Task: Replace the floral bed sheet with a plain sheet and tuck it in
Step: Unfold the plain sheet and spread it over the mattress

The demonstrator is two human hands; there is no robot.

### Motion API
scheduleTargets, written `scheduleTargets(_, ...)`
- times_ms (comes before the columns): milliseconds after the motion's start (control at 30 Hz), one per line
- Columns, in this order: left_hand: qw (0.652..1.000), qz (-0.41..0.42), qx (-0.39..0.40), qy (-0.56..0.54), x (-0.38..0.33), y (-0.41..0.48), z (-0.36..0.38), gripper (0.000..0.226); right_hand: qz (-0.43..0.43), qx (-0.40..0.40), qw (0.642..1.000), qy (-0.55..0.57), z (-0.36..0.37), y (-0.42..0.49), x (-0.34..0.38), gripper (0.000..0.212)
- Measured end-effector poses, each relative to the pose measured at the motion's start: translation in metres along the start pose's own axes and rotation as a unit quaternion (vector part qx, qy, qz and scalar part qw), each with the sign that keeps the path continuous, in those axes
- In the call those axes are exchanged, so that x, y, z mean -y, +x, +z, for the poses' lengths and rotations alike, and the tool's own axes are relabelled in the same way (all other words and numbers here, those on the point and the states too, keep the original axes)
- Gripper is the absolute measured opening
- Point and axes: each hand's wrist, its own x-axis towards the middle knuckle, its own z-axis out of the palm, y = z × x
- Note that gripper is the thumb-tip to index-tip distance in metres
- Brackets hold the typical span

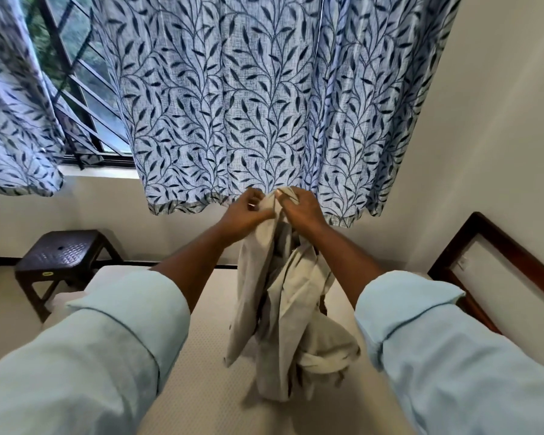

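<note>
Closest to me, along the bottom of the frame, are my two rolled-up pale blue sleeves, the left sleeve (85, 356) and the right sleeve (453, 346). Between them lies the bare white mattress (208, 356), its surface finely dotted. The plain sheet (283, 324), beige and bunched into a long crumpled hank, hangs down the centre of the frame, and its lower end rests on the mattress. I have it by the top. My left hand (244, 213) pinches a fold of it, and my right hand (300, 205), just beside, has its fingers curled round the gathered edge.

Further off, at middle left, a dark brown plastic stool (63, 252) stands on the floor beside the mattress. At middle right a dark wooden frame (496, 243) runs along the white wall. Behind my hands hangs a blue curtain (258, 105) printed with dark leaves. A barred window (76, 73) shows in the upper left.
</note>
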Motion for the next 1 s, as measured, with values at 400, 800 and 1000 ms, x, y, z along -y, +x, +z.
scheduleTargets(400,0.987,0.048,-0.101,0.114,-0.046,-0.011,0.025,0.048,0.045,0.132,0.988,-0.072,-0.006,-0.076,-0.056,0.044)
scheduleTargets(800,0.934,-0.169,-0.314,-0.008,-0.015,-0.033,0.012,0.05,0.13,0.195,0.95,-0.205,-0.019,-0.119,-0.104,0.032)
scheduleTargets(1000,0.848,-0.315,-0.408,-0.124,-0.003,-0.041,-0.016,0.052,0.135,0.03,0.932,-0.336,-0.031,-0.103,-0.075,0.03)
